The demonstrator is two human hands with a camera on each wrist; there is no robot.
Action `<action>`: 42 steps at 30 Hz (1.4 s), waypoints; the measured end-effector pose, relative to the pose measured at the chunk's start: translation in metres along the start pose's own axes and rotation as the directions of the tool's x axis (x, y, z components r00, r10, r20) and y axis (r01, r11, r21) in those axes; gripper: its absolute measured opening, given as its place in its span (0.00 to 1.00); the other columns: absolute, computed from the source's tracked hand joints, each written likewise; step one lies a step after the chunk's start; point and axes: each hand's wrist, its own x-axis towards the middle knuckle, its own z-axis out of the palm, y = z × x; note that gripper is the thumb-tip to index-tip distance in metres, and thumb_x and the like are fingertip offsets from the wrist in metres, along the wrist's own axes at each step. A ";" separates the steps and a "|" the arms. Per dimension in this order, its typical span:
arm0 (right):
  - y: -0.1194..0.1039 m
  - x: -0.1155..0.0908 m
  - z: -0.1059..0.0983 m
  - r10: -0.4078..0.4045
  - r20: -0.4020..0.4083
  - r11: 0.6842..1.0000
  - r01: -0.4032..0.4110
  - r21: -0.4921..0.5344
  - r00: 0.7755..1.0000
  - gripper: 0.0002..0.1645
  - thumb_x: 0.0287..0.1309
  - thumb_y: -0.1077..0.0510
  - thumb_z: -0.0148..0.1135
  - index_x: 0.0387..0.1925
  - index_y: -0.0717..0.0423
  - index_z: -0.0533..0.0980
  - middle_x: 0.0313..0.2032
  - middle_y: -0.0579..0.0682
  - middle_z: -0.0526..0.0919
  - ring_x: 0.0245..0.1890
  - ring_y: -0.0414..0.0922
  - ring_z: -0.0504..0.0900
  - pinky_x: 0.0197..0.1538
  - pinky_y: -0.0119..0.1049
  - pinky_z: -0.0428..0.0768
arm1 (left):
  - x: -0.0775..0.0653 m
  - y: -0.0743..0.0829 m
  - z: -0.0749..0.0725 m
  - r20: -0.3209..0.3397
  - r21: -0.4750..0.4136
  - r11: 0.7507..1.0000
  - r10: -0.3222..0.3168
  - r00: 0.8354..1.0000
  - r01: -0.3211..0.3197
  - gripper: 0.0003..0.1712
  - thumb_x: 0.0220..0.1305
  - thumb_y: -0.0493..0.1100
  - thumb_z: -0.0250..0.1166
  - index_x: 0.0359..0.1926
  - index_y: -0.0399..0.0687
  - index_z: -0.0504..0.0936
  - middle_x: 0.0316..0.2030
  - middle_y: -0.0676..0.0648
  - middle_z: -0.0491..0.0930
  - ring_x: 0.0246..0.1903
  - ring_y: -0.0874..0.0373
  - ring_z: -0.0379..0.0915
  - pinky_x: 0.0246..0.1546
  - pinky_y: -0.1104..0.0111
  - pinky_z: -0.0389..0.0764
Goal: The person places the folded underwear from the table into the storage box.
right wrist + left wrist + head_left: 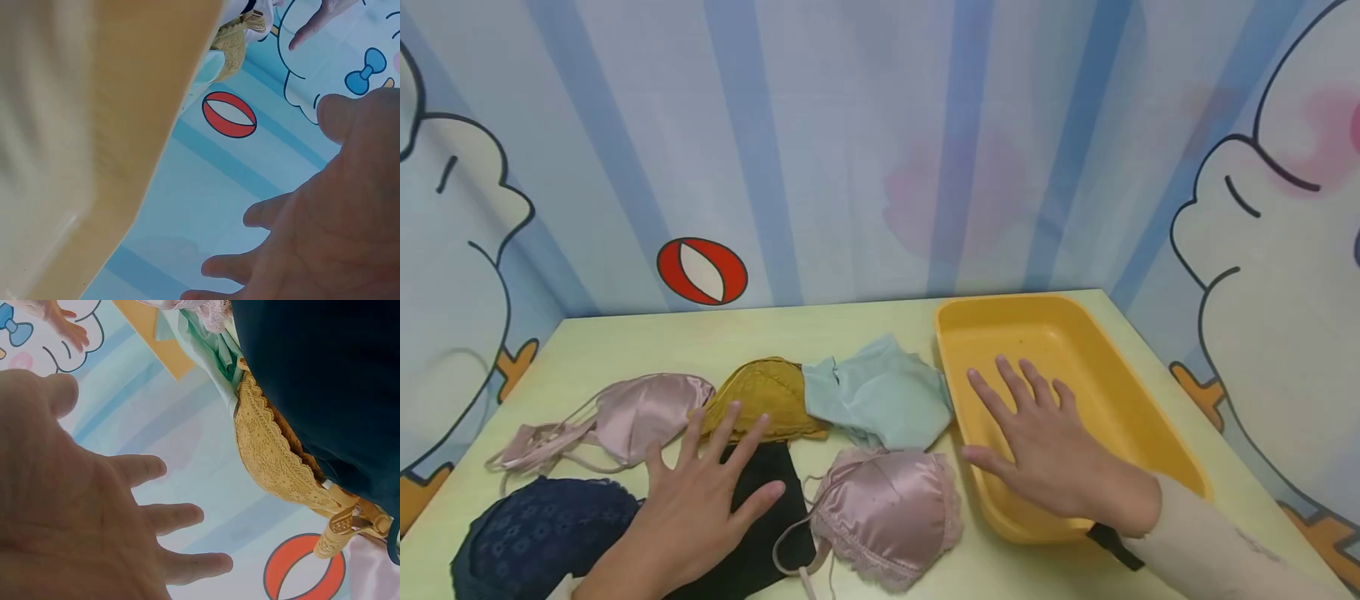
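Note:
My left hand point(700, 508) is spread with straight fingers above a piece of black fabric point(767, 508) and holds nothing. Beside it lies a navy lace bra point(542, 533); just past its fingertips is a mustard lace bra point(763, 396), whose scalloped trim shows in the left wrist view. My right hand point(1048, 446), fingers spread and holding nothing, hovers over the near left part of a yellow plastic tray point(1138, 392). Between the hands lie a pink satin bra with lace edging point(891, 508) and a crumpled mint-green garment point(880, 396).
Another pink satin bra with thin straps point(651, 412) lies at the far left of the pale yellow table point(842, 321). A striped blue backdrop point(850, 150) with cartoon figures rises behind and at both sides. The garments crowd the left and middle, right up to the tray.

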 end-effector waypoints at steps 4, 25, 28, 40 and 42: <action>0.006 -0.003 -0.001 0.013 -0.009 1.000 -0.013 -0.001 1.000 0.46 0.64 0.28 0.37 0.74 0.46 0.43 0.72 0.62 0.41 0.68 0.66 0.41 0.57 0.69 0.44 | -0.001 -0.005 0.000 0.018 0.010 1.000 -0.016 1.000 0.016 0.48 0.58 0.79 0.37 0.72 0.58 0.57 0.71 0.37 0.49 0.67 0.29 0.34 0.48 0.26 0.34; 0.043 -0.018 -0.011 0.136 0.002 0.990 -0.136 0.028 0.991 0.47 0.65 0.32 0.43 0.74 0.52 0.46 0.70 0.68 0.42 0.66 0.72 0.43 0.53 0.72 0.44 | -0.016 -0.056 -0.013 -0.007 0.048 0.987 -0.153 0.988 0.154 0.46 0.60 0.72 0.52 0.66 0.44 0.62 0.63 0.29 0.56 0.59 0.26 0.47 0.47 0.27 0.41; 0.052 -0.022 -0.014 0.156 0.011 0.987 -0.156 0.029 0.988 0.47 0.65 0.32 0.43 0.74 0.54 0.47 0.69 0.69 0.44 0.65 0.73 0.44 0.52 0.72 0.45 | -0.021 -0.072 -0.018 0.015 0.059 0.979 -0.198 0.980 0.197 0.49 0.59 0.74 0.49 0.65 0.41 0.63 0.61 0.27 0.56 0.57 0.24 0.47 0.47 0.27 0.42; 0.095 -0.035 -0.014 0.197 0.038 0.980 -0.198 0.023 0.980 0.41 0.70 0.39 0.41 0.71 0.62 0.51 0.65 0.75 0.51 0.59 0.75 0.52 0.52 0.70 0.49 | -0.045 -0.138 -0.018 -0.069 0.080 0.910 -0.402 0.913 0.407 0.42 0.55 0.61 0.65 0.57 0.31 0.66 0.57 0.21 0.56 0.50 0.18 0.51 0.45 0.28 0.49; 0.104 -0.037 -0.013 0.197 0.037 0.980 -0.197 0.019 0.980 0.40 0.69 0.40 0.43 0.70 0.62 0.53 0.64 0.75 0.52 0.58 0.75 0.54 0.52 0.70 0.51 | -0.050 -0.147 -0.016 -0.058 0.091 0.897 -0.429 0.901 0.433 0.44 0.54 0.62 0.66 0.56 0.30 0.65 0.55 0.19 0.57 0.48 0.18 0.53 0.46 0.28 0.49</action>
